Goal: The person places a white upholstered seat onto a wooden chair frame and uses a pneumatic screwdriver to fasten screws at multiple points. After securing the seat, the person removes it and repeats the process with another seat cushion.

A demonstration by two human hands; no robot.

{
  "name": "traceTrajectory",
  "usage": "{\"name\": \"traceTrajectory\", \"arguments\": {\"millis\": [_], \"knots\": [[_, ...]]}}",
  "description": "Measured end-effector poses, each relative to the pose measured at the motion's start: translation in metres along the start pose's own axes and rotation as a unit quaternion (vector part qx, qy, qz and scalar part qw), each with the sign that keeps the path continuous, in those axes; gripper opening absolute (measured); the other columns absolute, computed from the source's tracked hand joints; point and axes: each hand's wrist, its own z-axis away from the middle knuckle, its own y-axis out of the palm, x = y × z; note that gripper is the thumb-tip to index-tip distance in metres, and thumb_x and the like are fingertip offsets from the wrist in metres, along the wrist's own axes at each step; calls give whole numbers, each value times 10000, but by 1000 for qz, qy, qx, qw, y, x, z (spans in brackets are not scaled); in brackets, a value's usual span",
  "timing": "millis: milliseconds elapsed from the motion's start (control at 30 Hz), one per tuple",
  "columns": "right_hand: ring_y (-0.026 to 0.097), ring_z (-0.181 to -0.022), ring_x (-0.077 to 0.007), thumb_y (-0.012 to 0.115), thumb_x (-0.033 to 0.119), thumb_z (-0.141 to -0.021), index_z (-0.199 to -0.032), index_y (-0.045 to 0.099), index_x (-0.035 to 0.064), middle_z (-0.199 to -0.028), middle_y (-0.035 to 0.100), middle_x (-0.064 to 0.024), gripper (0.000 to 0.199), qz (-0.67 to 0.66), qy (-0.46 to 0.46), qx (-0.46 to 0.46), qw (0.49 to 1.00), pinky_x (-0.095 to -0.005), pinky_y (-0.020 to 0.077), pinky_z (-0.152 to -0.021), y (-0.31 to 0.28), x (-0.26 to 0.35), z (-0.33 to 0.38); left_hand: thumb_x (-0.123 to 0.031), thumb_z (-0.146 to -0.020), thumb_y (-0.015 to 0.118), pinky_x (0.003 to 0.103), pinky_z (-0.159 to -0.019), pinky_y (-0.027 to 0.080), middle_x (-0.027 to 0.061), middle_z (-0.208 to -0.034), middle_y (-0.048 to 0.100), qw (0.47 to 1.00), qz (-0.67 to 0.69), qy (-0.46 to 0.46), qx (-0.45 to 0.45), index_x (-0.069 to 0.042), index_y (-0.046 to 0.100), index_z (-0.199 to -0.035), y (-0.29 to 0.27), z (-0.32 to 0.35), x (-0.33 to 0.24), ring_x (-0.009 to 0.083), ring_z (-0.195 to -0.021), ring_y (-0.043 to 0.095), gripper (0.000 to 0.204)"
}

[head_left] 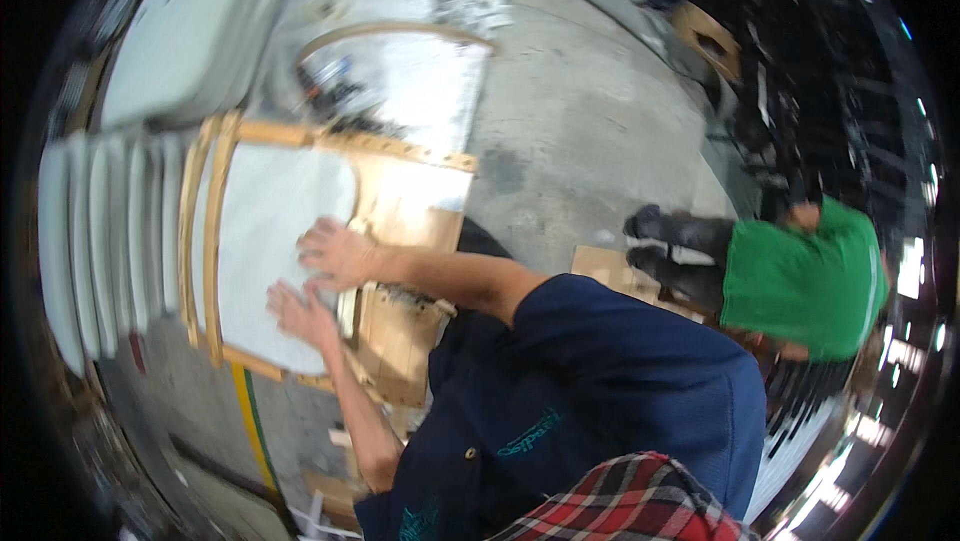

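Note:
A white flat panel (270, 206), rounded at one end, lies in a light wooden frame (212, 231) with a plywood base (400, 341). On its surface my right hand (343, 253) rests with the fingers spread. Just below it in the view, my left hand (300, 316) lies flat on the same panel, fingers apart. The two hands are close together near the panel's rounded end, and neither grips anything. Wooden blocks by my wrists are partly covered by my forearms.
Several pale panels (110, 231) stand in a row on the left, with larger ones (185, 36) stacked behind. A silvery work surface (430, 81) adjoins the frame. A person in a green shirt (800, 276) bends over at the right. Concrete floor (580, 111) lies between.

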Motion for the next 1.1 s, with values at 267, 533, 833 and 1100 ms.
{"name": "traceTrajectory", "arguments": {"millis": [267,533,833,1100], "knots": [[613,-1019,-276,691,191,-810,-1025,695,129,-1087,659,-88,224,2,-71,77,994,-478,451,-904,-23,-30,-28,-472,-968,599,653,-1200,145,207,-1591,351,995,24,-31,-88,-73,448,-1500,-3,12,-66,427,-1501,243,683],[621,-1000,-285,643,241,-941,-1159,695,129,-1071,660,-84,250,85,-22,112,990,-453,462,-891,-16,-19,-40,-510,-943,617,647,-1159,198,243,-1531,352,992,36,-36,-117,-49,434,-1482,-6,8,-63,443,-1437,300,732],[567,-1183,-327,681,376,-741,-1181,660,66,-1244,618,-151,538,0,-72,53,996,-497,395,-1019,36,-59,-9,-627,-978,470,613,-1226,55,308,-1622,223,994,23,-83,-63,28,269,-1571,20,10,-73,455,-1541,95,906],[695,-937,-383,732,432,-709,-1047,726,99,-970,711,-201,474,-245,105,58,962,-507,565,-829,-41,44,13,-695,-972,371,556,-1083,395,163,-1636,316,801,-553,-58,-224,-216,274,-1610,82,-29,29,404,-1466,349,804]]}}
